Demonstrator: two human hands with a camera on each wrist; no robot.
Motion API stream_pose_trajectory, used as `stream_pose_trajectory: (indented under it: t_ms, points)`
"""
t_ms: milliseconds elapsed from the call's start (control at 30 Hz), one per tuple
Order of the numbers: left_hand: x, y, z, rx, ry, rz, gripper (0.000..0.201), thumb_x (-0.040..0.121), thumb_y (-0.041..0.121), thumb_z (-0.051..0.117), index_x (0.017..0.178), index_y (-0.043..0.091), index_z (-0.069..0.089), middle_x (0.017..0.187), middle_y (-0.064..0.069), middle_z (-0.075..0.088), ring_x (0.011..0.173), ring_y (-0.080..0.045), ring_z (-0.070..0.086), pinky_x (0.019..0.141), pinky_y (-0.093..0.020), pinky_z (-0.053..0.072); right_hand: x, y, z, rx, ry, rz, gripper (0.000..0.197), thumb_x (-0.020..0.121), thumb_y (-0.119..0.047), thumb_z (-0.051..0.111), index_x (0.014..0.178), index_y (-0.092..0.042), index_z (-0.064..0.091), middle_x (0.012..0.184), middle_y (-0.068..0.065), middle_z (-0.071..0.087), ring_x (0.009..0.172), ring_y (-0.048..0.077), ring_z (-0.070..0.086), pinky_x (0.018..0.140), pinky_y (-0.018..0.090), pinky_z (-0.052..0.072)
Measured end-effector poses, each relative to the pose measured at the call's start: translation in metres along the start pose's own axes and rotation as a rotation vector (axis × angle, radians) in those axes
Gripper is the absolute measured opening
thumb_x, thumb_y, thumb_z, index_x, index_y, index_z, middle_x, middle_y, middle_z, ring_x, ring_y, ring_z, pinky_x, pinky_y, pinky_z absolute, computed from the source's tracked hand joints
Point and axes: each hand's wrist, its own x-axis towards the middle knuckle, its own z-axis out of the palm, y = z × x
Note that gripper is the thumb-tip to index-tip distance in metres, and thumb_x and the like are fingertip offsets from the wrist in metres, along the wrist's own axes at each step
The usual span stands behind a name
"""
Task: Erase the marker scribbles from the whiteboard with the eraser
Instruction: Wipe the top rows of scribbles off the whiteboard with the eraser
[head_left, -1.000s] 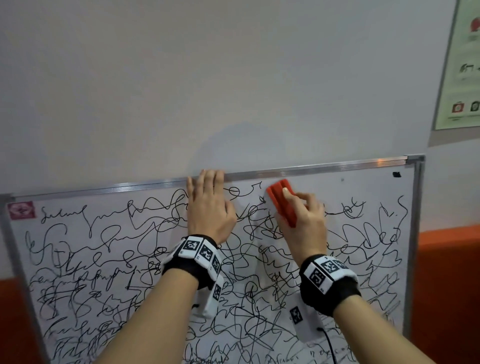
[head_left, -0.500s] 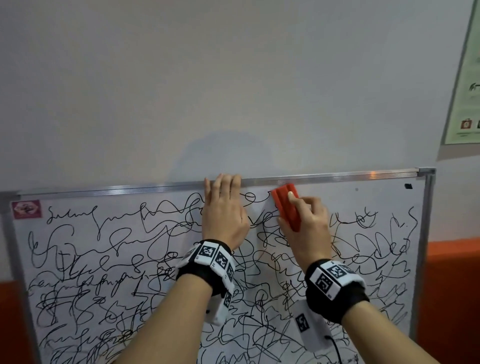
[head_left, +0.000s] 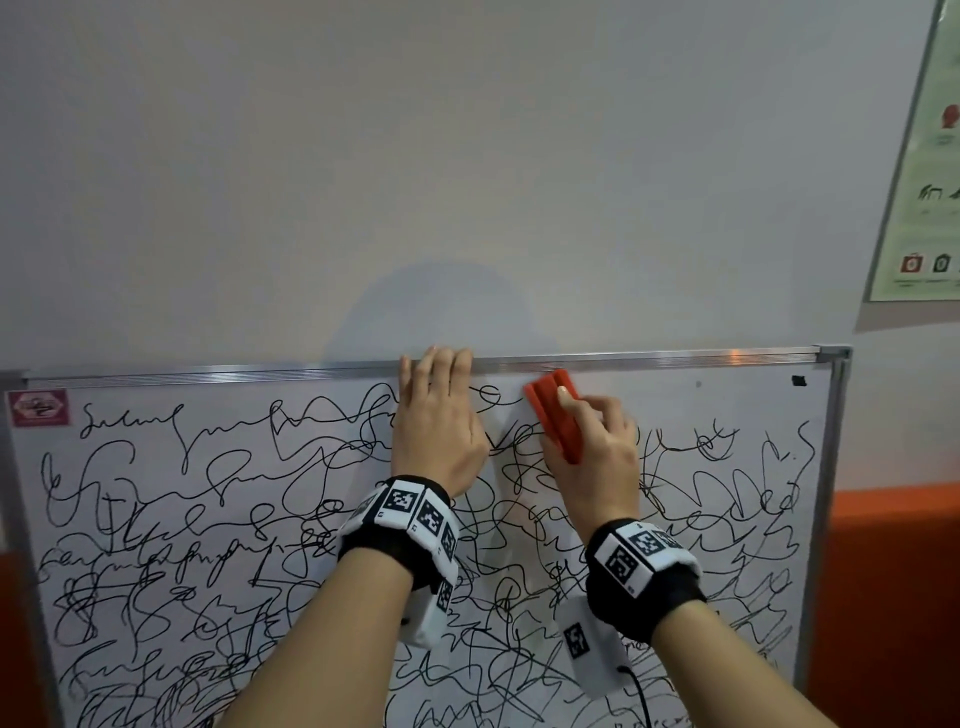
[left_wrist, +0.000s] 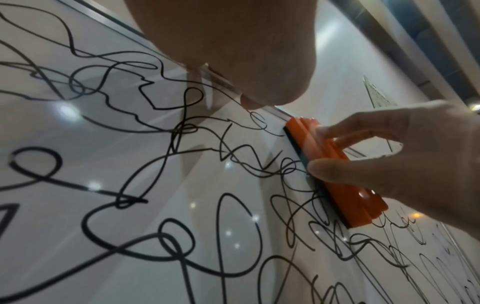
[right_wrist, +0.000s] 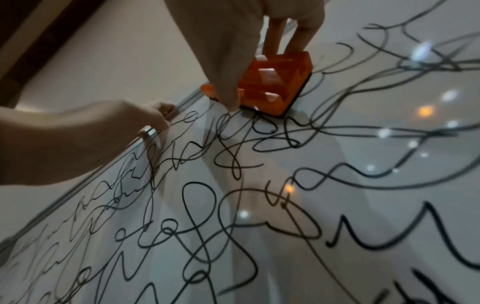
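A whiteboard (head_left: 748, 415) in a metal frame leans on the wall, covered with black marker scribbles (head_left: 208, 519). My right hand (head_left: 592, 447) grips an orange eraser (head_left: 551, 415) by its sides and presses its dark felt face on the board just under the top frame edge. The eraser (left_wrist: 335, 174) shows in the left wrist view with thumb and fingers pinching it, and again as the eraser (right_wrist: 270, 86) in the right wrist view. My left hand (head_left: 439, 415) lies flat on the board left of the eraser, its straight fingertips on the top frame.
A grey wall rises above the board. A green poster (head_left: 919, 171) hangs at the upper right. An orange band (head_left: 893, 571) runs along the wall right of the board. A pink logo sticker (head_left: 39, 408) sits in the board's top left corner.
The eraser has slid up the board to the top frame, wiping a short stretch of line. The left hand stays flat on the board. The head view has tilted up.
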Motion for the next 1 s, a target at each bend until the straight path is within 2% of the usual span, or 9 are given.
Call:
stream_pose_trajectory:
  t_ms: [67,200,433,567,633,800,1000]
  points:
    - [0.000,-0.001,-0.002,0.001,-0.013,0.004,0.070,0.080,0.027,0.025,0.146,0.010,0.040,0.145,-0.008,0.043,0.142,-0.027,0.029,0.125,-0.045,0.001,-0.006,0.006,-0.001,-0.012,0.001,-0.023,0.049,0.077,-0.015,0.082,0.123,-0.016,0.064,0.115,0.006,0.059,0.096,0.033,0.052,0.075,0.047,0.053]
    - [0.000,0.001,-0.001,-0.008,-0.024,-0.014,0.067,0.082,0.022,0.034,0.147,0.009,0.039,0.147,-0.009,0.041,0.144,-0.028,0.027,0.125,-0.044,-0.001,-0.027,0.020,-0.009,-0.078,-0.074,-0.065,0.054,0.075,-0.015,0.084,0.124,-0.018,0.062,0.116,0.005,0.058,0.093,0.031,0.053,0.071,0.051,0.055]
    - [0.000,0.002,0.004,0.013,0.019,-0.021,0.070,0.080,0.027,0.024,0.144,0.007,0.043,0.145,-0.011,0.045,0.141,-0.030,0.030,0.124,-0.041,-0.003,-0.003,0.020,-0.012,-0.052,-0.048,0.014,0.047,0.079,-0.021,0.081,0.123,-0.017,0.064,0.115,0.006,0.059,0.096,0.032,0.053,0.075,0.048,0.054]
    - [0.000,0.001,0.004,0.014,0.028,-0.021,0.070,0.080,0.027,0.025,0.145,0.007,0.042,0.145,-0.011,0.044,0.142,-0.029,0.027,0.122,-0.037,-0.009,-0.034,0.028,-0.016,-0.094,-0.121,-0.043,0.051,0.077,-0.018,0.083,0.124,-0.017,0.062,0.116,0.005,0.058,0.092,0.030,0.053,0.072,0.050,0.055]
    - [0.000,0.002,0.004,0.014,0.031,-0.023,0.069,0.080,0.026,0.026,0.144,0.007,0.042,0.145,-0.011,0.045,0.142,-0.029,0.027,0.123,-0.038,-0.007,-0.036,0.029,-0.019,-0.084,-0.141,-0.053,0.050,0.077,-0.019,0.083,0.123,-0.018,0.063,0.115,0.003,0.058,0.092,0.030,0.054,0.073,0.049,0.055]
    - [0.000,0.002,0.006,0.010,0.048,-0.023,0.067,0.079,0.025,0.029,0.142,0.007,0.045,0.142,-0.011,0.047,0.139,-0.030,0.031,0.123,-0.043,0.002,-0.004,0.020,-0.016,-0.060,-0.087,0.013,0.049,0.078,-0.018,0.081,0.124,-0.017,0.064,0.115,0.006,0.058,0.095,0.034,0.054,0.077,0.048,0.053]
    - [0.000,0.001,0.007,0.015,0.045,-0.014,0.064,0.079,0.019,0.042,0.142,0.006,0.044,0.142,-0.011,0.047,0.139,-0.029,0.031,0.124,-0.046,0.006,-0.040,0.022,-0.017,-0.091,-0.125,-0.028,0.052,0.075,-0.017,0.083,0.123,-0.017,0.063,0.115,0.005,0.059,0.090,0.029,0.052,0.071,0.048,0.055]
